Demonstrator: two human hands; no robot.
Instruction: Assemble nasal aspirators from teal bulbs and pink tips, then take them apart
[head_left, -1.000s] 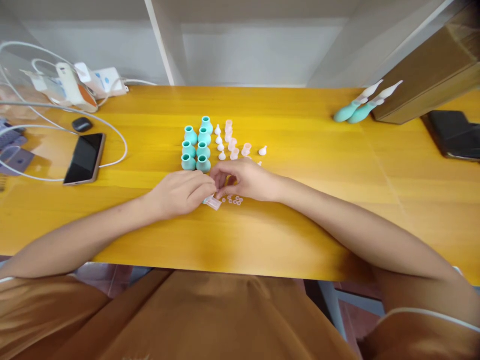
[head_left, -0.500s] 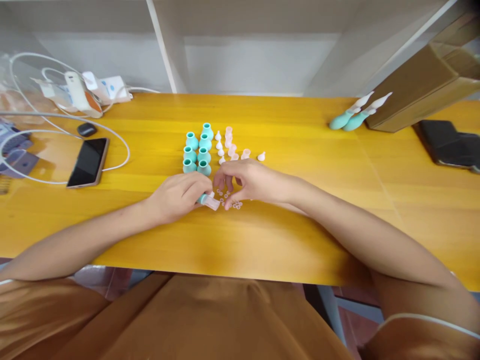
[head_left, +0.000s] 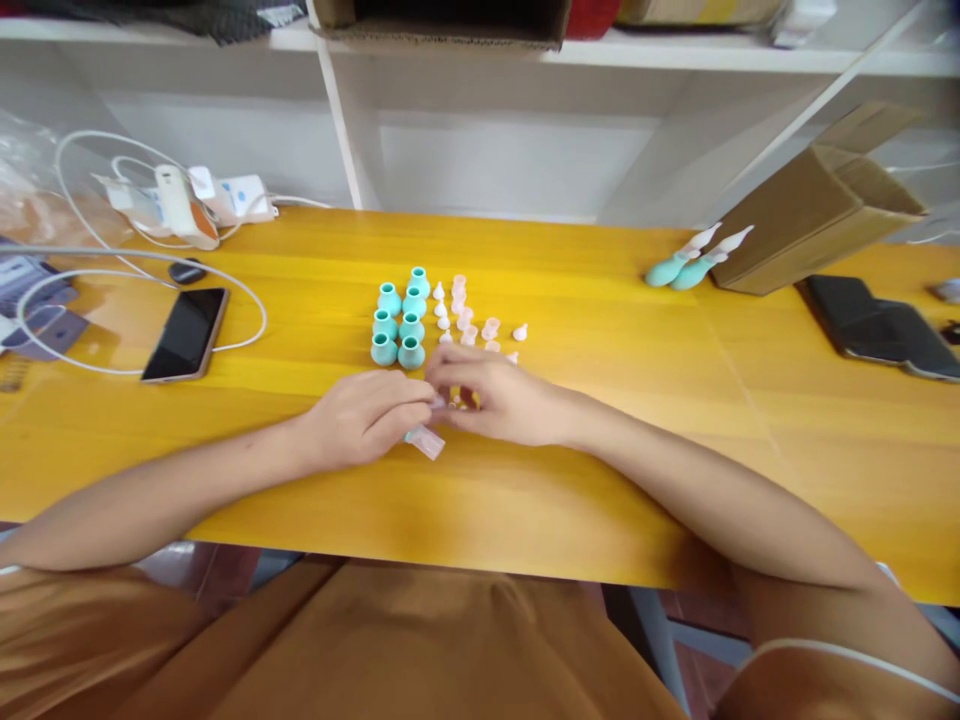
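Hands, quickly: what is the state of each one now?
Left hand: closed on a small clear tube.
Right hand: fingers pinched; contents cannot be told.

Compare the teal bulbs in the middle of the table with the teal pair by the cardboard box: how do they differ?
The middle teal bulbs stand upright in two rows, bare, mouths open. The teal pair by the box lies on its side, each with a pale pointed tip fitted. Both sets share the teal colour and rest on the yellow table.

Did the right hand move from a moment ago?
Yes. The right hand closed in toward the left hand, covering the tiny rings; judged against the teal cups, it barely shifted otherwise.
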